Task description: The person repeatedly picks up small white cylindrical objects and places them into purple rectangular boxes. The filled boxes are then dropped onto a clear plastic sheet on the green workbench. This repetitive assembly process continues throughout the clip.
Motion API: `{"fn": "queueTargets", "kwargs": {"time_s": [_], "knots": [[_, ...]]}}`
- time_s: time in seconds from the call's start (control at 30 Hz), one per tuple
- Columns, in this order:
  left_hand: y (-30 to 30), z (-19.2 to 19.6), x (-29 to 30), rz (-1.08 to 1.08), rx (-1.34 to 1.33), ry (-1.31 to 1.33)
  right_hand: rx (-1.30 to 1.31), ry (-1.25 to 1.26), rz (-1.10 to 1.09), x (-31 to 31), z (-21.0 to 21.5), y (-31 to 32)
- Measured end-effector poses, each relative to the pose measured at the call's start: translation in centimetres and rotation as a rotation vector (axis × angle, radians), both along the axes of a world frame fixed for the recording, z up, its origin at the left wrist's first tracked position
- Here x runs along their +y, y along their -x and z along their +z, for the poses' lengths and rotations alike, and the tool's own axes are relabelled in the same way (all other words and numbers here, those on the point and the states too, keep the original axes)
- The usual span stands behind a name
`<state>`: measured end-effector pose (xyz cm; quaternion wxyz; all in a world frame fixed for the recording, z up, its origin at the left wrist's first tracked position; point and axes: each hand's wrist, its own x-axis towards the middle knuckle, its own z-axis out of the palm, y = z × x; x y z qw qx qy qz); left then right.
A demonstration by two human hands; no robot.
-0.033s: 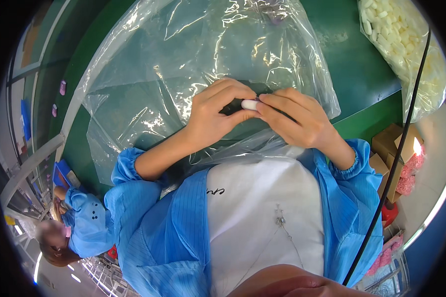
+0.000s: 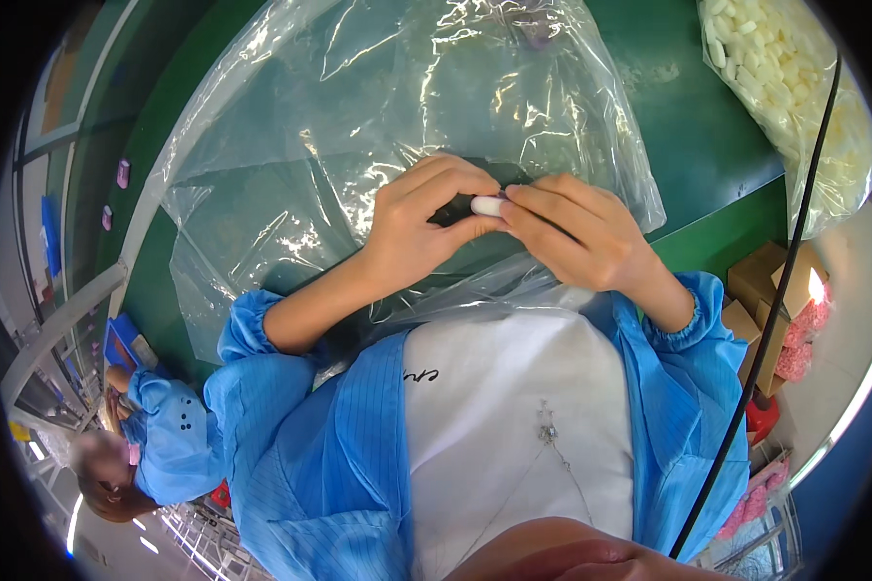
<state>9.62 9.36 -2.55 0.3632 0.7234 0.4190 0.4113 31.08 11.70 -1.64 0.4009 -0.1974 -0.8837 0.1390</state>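
Left hand [image 2: 407,215] at nine o'clock, right hand [image 2: 591,237] at three, fingers [image 2: 550,204] gripping white piece [image 2: 486,205]; I'm judging it light, smooth, probably firm, favouring ends.

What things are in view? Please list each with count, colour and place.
Small piece: one, white, centre
Table: one, green, beneath
Plastic film: one, clear, on table
Filled bag: one, clear, cream contents, upper right
Cord: one, black, right
Cardboard boxes: several, brown, right
Bundles: several, pink, lower right
Container: one, blue, left
Co-worker: one, blue clothing, lower left
Jacket: one, blue, lower centre
Shirt: one, white, lower centre
Left hand: one, bare, centre
Right hand: one, bare, centre
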Motion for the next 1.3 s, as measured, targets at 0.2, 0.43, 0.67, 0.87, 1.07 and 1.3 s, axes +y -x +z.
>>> {"fn": "queueTargets", "kwargs": {"time_s": [0.2,0.43,0.67,0.87,1.07,1.3], "knots": [[0.7,2.5,-1.2,0.021,0.039,0.124,0.123,0.023,0.028,1.0,1.7,-1.5],[18.1,4.3,8.3,0.596,0.336,-0.119,0.05,0.063,-0.829,6.7,5.2,-10.1],[38.9,0.5,16.2,0.483,0.538,0.285,-0.512,-0.001,-1.293,13.8,-2.0,-15.9],[32.3,0.6,17.4,0.597,1.152,-0.377,-0.472,-0.072,-1.168,12.5,-2.1,-16.8],[5.5,0.9,12.3,0.281,0.655,-0.375,-0.519,-0.088,-1.115,12.8,-2.5,-16.8],[-3.9,0.2,14.5,0.243,0.337,-0.278,-0.263,-0.156,-1.074,11.9,-2.4,-16.5]]}}
